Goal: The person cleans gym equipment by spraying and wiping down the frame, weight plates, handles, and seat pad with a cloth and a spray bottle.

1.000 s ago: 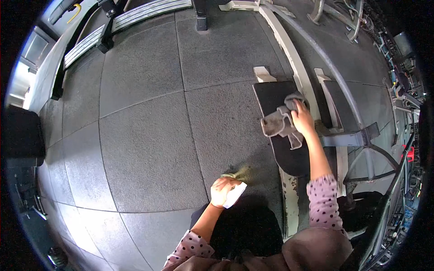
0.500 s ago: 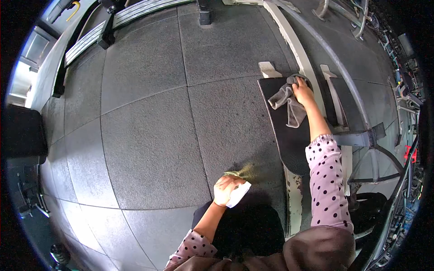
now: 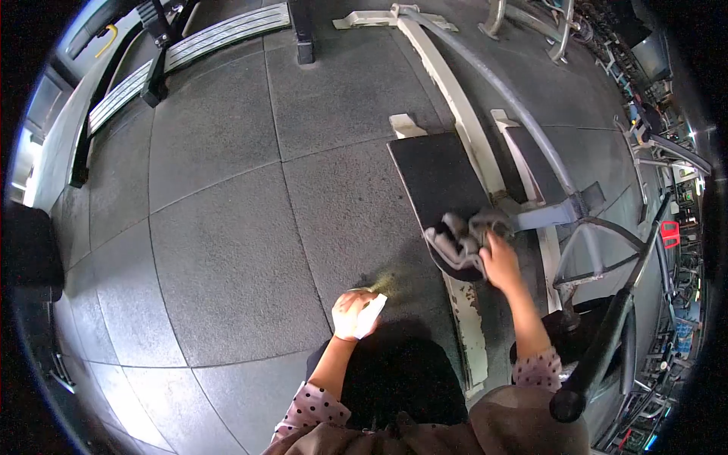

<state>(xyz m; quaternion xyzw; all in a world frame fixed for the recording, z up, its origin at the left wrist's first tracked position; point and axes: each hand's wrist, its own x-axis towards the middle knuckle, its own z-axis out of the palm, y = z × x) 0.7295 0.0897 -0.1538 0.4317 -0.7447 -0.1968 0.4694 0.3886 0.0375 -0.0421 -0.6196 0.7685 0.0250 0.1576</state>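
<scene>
My right hand (image 3: 500, 262) is closed around a grey cloth (image 3: 455, 241), slightly blurred, bunched over the near end of a black footplate (image 3: 440, 171). The cloth's loose folds hang to the left of my fingers. Low in the middle, my left hand (image 3: 352, 313) wraps round what looks like a spray bottle with a white head (image 3: 371, 315). Most of its body is hidden by my fingers, and a yellowish patch of light falls on the floor beside it.
A chipped cream metal beam (image 3: 451, 98) runs beside the footplate. Grey tubing (image 3: 523, 114) curves down to a bracket on the right. A dark-ended bar (image 3: 599, 364) juts up close to my right arm. Dark rubber tiles (image 3: 220, 250) cover the floor; a silver-railed frame (image 3: 227, 34) stands at upper left.
My right hand has drawn the cloth from the footplate's far end back to its near end. The view has shifted, while my left hand keeps its hold.
</scene>
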